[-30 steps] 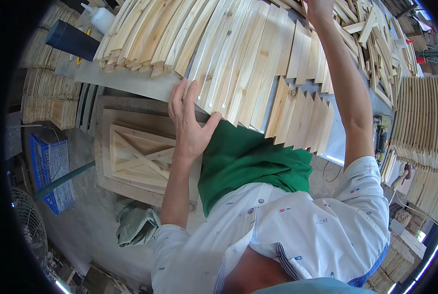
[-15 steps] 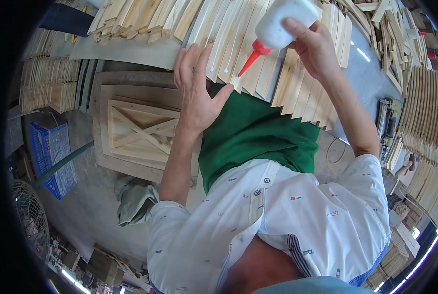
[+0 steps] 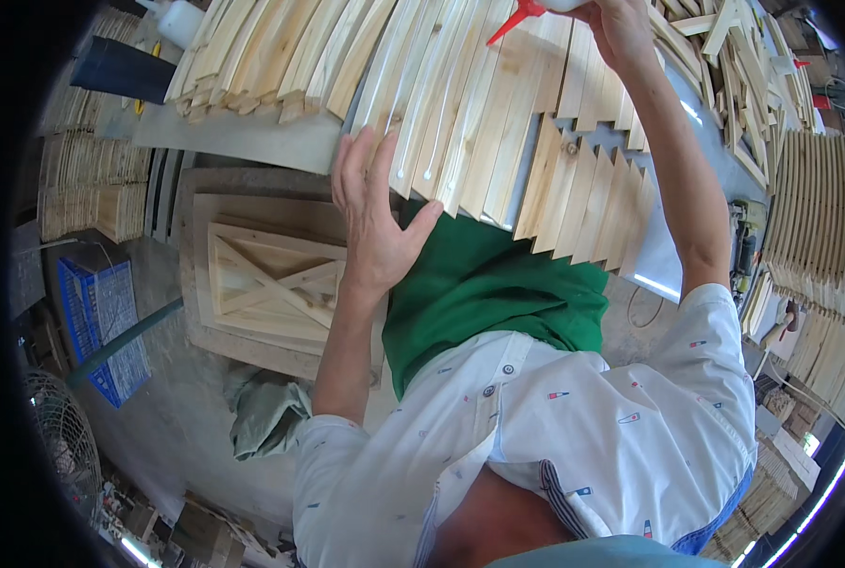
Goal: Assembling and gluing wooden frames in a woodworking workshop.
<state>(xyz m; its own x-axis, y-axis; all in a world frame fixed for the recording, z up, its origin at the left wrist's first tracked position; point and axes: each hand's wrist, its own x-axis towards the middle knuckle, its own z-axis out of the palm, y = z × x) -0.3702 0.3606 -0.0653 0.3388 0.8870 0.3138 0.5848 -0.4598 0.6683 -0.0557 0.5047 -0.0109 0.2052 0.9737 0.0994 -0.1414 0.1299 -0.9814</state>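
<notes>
My right hand (image 3: 619,33), at the top edge, grips a white glue bottle (image 3: 563,4) with a red pointed nozzle (image 3: 515,21). Most of the bottle is out of the picture. Its tip points down and left over a row of pale wooden strips (image 3: 503,123) laid side by side. White lines of glue (image 3: 439,123) run lengthwise along several of the strips. My left hand (image 3: 375,222) has its fingers spread, its fingertips and thumb at the near ends of the glued strips.
More strips (image 3: 271,57) lie at the left of the worktable (image 3: 243,137), with a shorter stepped group (image 3: 583,204) to the right. Loose wood pieces (image 3: 725,85) pile up at far right. Below left are an X-braced wooden frame (image 3: 276,275), a blue crate (image 3: 110,322) and a fan (image 3: 61,431).
My right hand has carried the bottle away from me along the strips, partly out of view. A glue streak now shows on another strip's near end. My left hand remains by the strip ends.
</notes>
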